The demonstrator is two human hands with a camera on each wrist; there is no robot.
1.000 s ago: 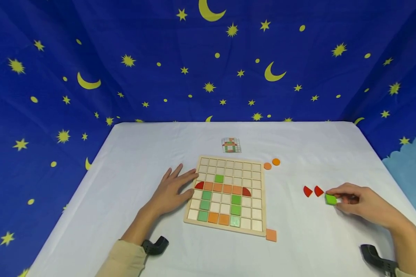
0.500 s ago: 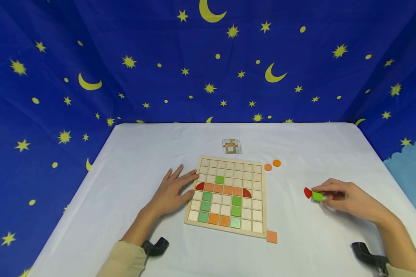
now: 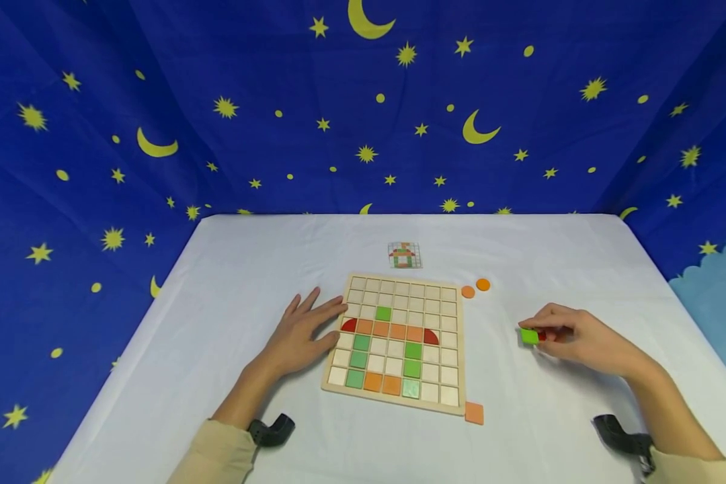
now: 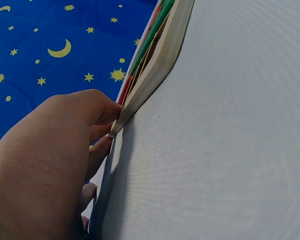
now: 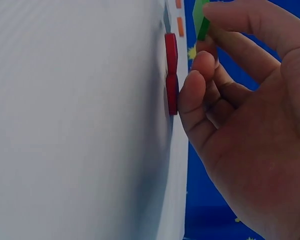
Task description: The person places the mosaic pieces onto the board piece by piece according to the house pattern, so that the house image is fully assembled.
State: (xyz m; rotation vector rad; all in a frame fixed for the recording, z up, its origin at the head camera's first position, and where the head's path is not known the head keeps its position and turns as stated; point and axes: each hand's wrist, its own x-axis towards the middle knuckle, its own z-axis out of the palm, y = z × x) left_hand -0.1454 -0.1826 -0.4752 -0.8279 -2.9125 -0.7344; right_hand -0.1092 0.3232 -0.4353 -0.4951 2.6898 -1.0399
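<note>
My left hand (image 3: 299, 336) lies at the left side of a wooden grid board (image 3: 393, 401), its fingertips and thumb touching the rim. Between thumb and fingers, my right hand (image 3: 589, 343) pinches a green square tile (image 3: 529, 336) to the right of the board. Two red quarter-circle pieces (image 5: 172, 95) sit on the cloth beside the curled lower fingers in the right wrist view; the head view shows only a bit of red behind the green tile. Coloured tiles fill part of the grid: a row of orange tiles (image 3: 397, 331) with a red piece (image 3: 431, 337) at each end, plus green tiles (image 3: 413, 350).
A small pattern card (image 3: 405, 255) lies beyond the board. Two orange discs (image 3: 482, 285) are off its upper right corner, and an orange square tile (image 3: 474, 413) touches its lower right corner. White cloth (image 3: 266, 249) covers the table; a blue starry curtain (image 3: 314, 74) stands behind.
My right hand has moved left with the green tile, passing over the red pieces, which are now mostly hidden in the head view. The left hand and board stay put.
</note>
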